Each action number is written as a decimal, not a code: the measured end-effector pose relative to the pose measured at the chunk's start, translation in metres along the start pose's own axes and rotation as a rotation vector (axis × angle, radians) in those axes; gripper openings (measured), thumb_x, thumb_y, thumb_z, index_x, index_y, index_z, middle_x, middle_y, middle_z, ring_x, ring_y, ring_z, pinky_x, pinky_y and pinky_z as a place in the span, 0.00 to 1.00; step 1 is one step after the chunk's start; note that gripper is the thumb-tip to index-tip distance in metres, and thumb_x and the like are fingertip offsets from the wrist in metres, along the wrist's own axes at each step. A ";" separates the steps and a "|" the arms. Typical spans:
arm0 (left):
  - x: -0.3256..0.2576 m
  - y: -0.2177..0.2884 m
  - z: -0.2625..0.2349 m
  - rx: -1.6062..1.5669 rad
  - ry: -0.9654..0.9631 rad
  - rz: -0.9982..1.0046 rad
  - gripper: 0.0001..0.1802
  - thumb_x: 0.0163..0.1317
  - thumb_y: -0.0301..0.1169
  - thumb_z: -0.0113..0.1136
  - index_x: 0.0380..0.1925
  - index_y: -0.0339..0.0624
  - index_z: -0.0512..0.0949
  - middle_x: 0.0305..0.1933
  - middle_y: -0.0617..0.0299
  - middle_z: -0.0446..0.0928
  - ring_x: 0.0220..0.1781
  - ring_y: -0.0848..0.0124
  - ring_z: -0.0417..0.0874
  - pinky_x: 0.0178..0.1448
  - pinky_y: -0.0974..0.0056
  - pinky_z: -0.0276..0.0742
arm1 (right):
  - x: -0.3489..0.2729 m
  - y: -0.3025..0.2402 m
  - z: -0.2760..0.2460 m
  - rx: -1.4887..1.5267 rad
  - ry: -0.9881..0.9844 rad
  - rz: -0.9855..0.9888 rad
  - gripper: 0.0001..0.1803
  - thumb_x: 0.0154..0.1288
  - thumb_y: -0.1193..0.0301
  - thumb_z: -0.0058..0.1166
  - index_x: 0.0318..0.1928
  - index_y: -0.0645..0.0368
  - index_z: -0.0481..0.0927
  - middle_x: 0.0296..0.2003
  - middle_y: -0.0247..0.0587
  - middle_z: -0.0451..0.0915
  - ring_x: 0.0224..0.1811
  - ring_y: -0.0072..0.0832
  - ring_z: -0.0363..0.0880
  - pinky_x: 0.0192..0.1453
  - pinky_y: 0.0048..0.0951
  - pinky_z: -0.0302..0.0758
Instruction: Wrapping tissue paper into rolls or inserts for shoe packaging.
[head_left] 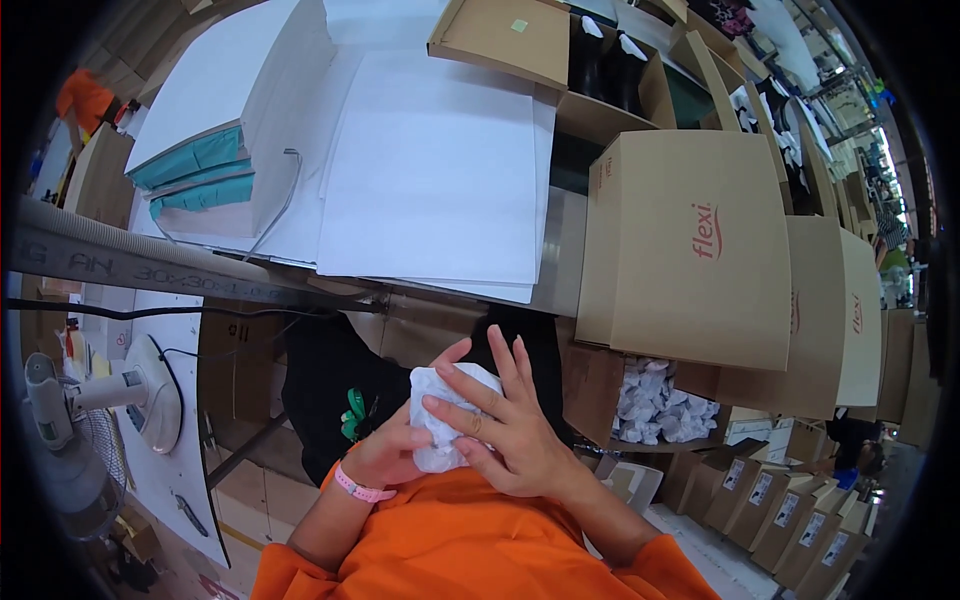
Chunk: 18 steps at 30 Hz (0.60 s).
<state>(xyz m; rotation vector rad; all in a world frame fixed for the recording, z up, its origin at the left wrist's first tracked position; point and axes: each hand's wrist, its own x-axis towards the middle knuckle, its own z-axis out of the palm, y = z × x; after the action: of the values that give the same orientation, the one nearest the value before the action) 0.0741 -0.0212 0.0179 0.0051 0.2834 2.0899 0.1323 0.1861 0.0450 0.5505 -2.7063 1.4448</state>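
A crumpled wad of white tissue paper (432, 388) is between my two hands, in front of my orange shirt. My left hand (385, 452) is closed around its left side, with the thumb pressed on the paper; a pink band is on that wrist. Across the top of the wad lies my right hand (525, 435), its thumb, index and middle fingers against the paper. The ring and little fingers of that hand stretch away from it. Part of the wad is hidden under the fingers.
Flat white paper sheets (430, 170) cover the table ahead, beside a tall paper stack (215, 85). Brown boxes (690, 250) stand to the right, above a carton of crumpled paper wads (665, 405). An open box holds black footwear (625, 75). A fan (155, 395) is at left.
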 end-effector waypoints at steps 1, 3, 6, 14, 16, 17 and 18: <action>0.000 0.001 0.000 0.000 0.000 0.002 0.56 0.74 0.24 0.63 0.93 0.56 0.41 0.82 0.58 0.68 0.82 0.62 0.76 0.82 0.55 0.77 | 0.003 -0.002 -0.001 -0.032 -0.005 -0.020 0.32 0.77 0.69 0.61 0.80 0.40 0.82 0.90 0.35 0.63 0.95 0.65 0.37 0.92 0.74 0.28; 0.002 0.004 0.000 0.135 0.036 0.056 0.59 0.72 0.26 0.71 0.93 0.54 0.42 0.81 0.59 0.69 0.82 0.62 0.75 0.81 0.55 0.77 | 0.006 0.000 0.003 -0.063 -0.012 -0.045 0.34 0.74 0.72 0.63 0.79 0.40 0.83 0.90 0.36 0.62 0.95 0.66 0.37 0.92 0.75 0.30; 0.013 0.003 0.015 0.487 0.315 0.102 0.58 0.72 0.28 0.75 0.92 0.51 0.45 0.81 0.59 0.69 0.80 0.62 0.78 0.81 0.56 0.77 | 0.005 0.000 0.020 -0.058 0.084 -0.031 0.37 0.79 0.68 0.64 0.86 0.38 0.73 0.90 0.39 0.61 0.96 0.61 0.36 0.93 0.75 0.34; 0.029 -0.003 0.007 0.892 0.260 0.542 0.52 0.73 0.33 0.73 0.89 0.47 0.52 0.81 0.49 0.75 0.85 0.55 0.74 0.86 0.50 0.70 | -0.012 -0.009 0.048 1.449 0.234 0.800 0.41 0.86 0.55 0.64 0.86 0.54 0.60 0.78 0.41 0.72 0.79 0.37 0.75 0.80 0.52 0.77; 0.028 0.000 -0.004 1.208 0.212 0.752 0.51 0.70 0.27 0.74 0.88 0.44 0.55 0.92 0.48 0.58 0.94 0.49 0.59 0.92 0.45 0.57 | -0.012 -0.012 0.049 1.539 0.253 0.826 0.37 0.87 0.56 0.63 0.83 0.56 0.64 0.76 0.40 0.74 0.76 0.36 0.78 0.77 0.52 0.80; 0.024 0.003 -0.004 1.209 0.209 0.747 0.51 0.70 0.27 0.74 0.88 0.44 0.55 0.92 0.48 0.58 0.94 0.49 0.59 0.92 0.45 0.57 | -0.011 -0.012 0.049 1.516 0.292 0.768 0.34 0.87 0.59 0.63 0.82 0.57 0.65 0.73 0.39 0.76 0.75 0.32 0.77 0.77 0.45 0.79; 0.020 0.006 -0.003 1.274 0.229 0.665 0.52 0.69 0.32 0.78 0.86 0.43 0.57 0.95 0.48 0.53 0.95 0.48 0.53 0.93 0.44 0.52 | -0.010 -0.012 0.047 1.491 0.330 0.710 0.32 0.87 0.62 0.64 0.81 0.57 0.67 0.71 0.37 0.77 0.73 0.29 0.77 0.78 0.37 0.78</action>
<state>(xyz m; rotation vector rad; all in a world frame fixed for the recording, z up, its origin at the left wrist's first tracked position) 0.0584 -0.0079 0.0141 0.6950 1.8992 2.1537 0.1525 0.1447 0.0257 -0.7369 -1.1151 3.1229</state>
